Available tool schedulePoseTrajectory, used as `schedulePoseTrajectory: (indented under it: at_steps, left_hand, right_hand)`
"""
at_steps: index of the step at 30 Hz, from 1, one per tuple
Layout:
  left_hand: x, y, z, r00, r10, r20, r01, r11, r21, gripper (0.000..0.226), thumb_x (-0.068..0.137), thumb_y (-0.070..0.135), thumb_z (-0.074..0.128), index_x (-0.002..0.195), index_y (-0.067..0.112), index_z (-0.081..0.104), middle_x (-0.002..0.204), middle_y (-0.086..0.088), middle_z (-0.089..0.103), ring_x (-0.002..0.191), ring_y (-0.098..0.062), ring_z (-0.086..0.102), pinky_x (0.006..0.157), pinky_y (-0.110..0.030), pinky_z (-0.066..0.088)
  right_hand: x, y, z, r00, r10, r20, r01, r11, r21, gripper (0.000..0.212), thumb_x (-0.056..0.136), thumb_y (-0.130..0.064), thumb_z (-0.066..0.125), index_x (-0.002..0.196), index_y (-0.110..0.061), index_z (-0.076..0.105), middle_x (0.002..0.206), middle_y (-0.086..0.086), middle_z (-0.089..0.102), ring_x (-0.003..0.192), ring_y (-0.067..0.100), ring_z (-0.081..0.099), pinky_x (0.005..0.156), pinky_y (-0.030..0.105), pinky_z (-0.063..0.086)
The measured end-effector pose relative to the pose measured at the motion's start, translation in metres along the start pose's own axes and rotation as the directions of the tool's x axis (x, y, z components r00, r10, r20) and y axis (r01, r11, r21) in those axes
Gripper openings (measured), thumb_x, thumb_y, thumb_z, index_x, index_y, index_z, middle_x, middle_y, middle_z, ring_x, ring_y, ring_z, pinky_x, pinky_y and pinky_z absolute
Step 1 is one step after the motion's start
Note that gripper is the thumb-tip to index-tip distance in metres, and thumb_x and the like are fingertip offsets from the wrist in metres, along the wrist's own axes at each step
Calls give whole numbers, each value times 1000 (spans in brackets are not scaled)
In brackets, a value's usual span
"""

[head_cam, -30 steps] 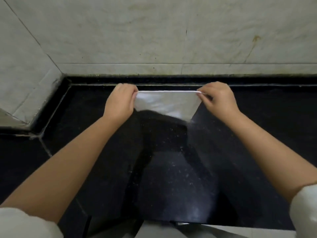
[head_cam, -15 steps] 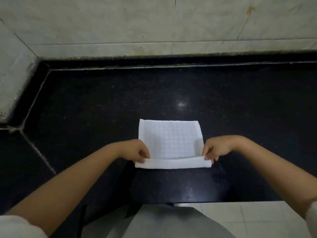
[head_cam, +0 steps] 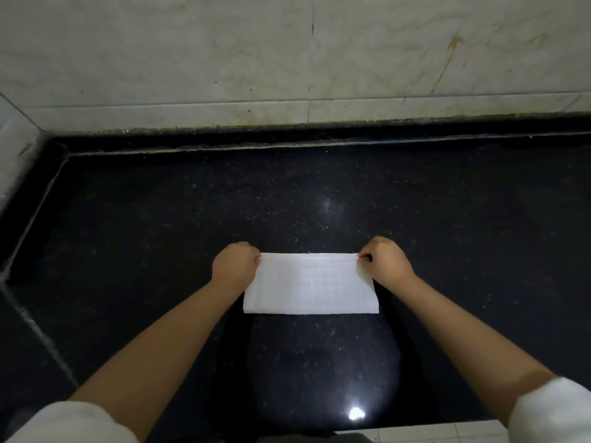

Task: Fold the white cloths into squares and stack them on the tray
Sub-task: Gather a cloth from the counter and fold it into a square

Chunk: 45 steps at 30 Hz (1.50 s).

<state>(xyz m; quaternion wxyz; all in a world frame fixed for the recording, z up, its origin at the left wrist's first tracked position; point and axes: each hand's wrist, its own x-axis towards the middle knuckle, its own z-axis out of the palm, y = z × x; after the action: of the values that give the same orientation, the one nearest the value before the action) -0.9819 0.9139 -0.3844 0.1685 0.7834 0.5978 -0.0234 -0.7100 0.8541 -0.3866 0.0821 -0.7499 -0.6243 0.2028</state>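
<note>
On the black worktop point(head_cam: 160, 235), both hands, left hand point(head_cam: 235, 262) and right hand point(head_cam: 385, 260), pinched the half-folded white cloth's point(head_cam: 310, 284) far corners; a crosswise fold into a square seemingly came next.

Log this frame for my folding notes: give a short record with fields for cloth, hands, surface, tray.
cloth: white cloth, folded into a flat rectangle, lying on the counter
left hand: left hand pinches the far left corner
right hand: right hand pinches the far right corner
surface: black speckled counter, pale tiled wall behind
tray: not in view
fold state: rectangle, not yet a square
</note>
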Motion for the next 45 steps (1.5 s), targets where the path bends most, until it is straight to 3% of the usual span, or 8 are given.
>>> schedulePoseTrajectory:
  at_steps: [13, 17, 20, 23, 27, 34, 40, 45]
  left_hand:
    - [-4, 1, 5, 1000, 0, 10, 0, 1000, -28, 29, 96, 15, 42, 122, 13, 54, 116, -8, 53, 93, -17, 50, 75, -28, 44]
    - [-5, 10, -6, 992, -123, 27, 126, 966, -227, 19, 94, 22, 42, 90, 6, 52, 98, -8, 53, 72, -15, 47, 65, -29, 38]
    - [2, 9, -38, 980, -106, -169, 59, 962, -265, 24, 90, 28, 43, 91, 10, 58, 95, -7, 55, 81, -24, 55, 71, -33, 42]
    - [3, 3, -73, 815, 264, -516, -277, 959, 53, 35, 83, 23, 39, 84, 5, 69, 84, -13, 65, 72, -32, 61, 60, -36, 54]
    - [-11, -11, -67, 688, 394, -609, -372, 913, 169, 29, 83, 16, 48, 78, 3, 73, 74, -12, 67, 68, -29, 59, 52, -31, 52]
    - [-54, -34, 30, 892, 433, -132, -409, 896, 173, 15, 61, 16, 83, 72, 12, 74, 71, -2, 67, 60, -23, 64, 46, -25, 53]
    - [-46, -18, 20, 901, 367, -231, -345, 929, 133, 29, 81, 23, 49, 80, 5, 72, 79, -9, 67, 68, -27, 65, 53, -31, 54]
    - [-15, 29, 17, 986, 145, -78, -141, 989, 52, 52, 98, 29, 41, 142, 4, 32, 152, -15, 27, 143, -28, 21, 115, -37, 23]
  right_hand:
    - [13, -9, -10, 975, -76, 207, 104, 986, -127, 27, 89, -4, 46, 113, -4, 59, 112, 12, 59, 104, 26, 55, 78, 27, 43]
    - [22, -10, -25, 953, -134, 272, 184, 969, -165, 23, 89, -9, 47, 100, -6, 67, 107, 11, 57, 102, 25, 55, 81, 28, 43]
    - [28, -21, -52, 966, -243, 81, 254, 952, -173, 18, 81, -7, 54, 91, -1, 68, 98, 17, 61, 97, 32, 56, 81, 30, 42]
    - [25, -30, -83, 877, -374, -302, 347, 927, -139, 12, 70, -7, 59, 73, 1, 68, 78, 21, 64, 75, 37, 60, 71, 30, 37]
    - [1, -22, -69, 796, -378, -473, 403, 914, -51, 19, 72, -17, 56, 67, -3, 69, 73, 15, 65, 69, 32, 60, 69, 26, 39]
    - [-53, 1, 31, 977, -121, -175, 112, 992, -61, 15, 68, -11, 79, 80, -6, 72, 88, 11, 64, 85, 36, 60, 70, 37, 38]
    - [-50, -19, 22, 949, 234, -213, -239, 971, 1, 31, 91, -32, 52, 106, -8, 64, 114, 10, 58, 109, 29, 48, 89, 38, 34]
    - [-38, -36, 22, 903, 418, -101, -428, 896, -122, 38, 90, -35, 48, 111, -5, 57, 120, 13, 55, 113, 29, 47, 93, 39, 35]
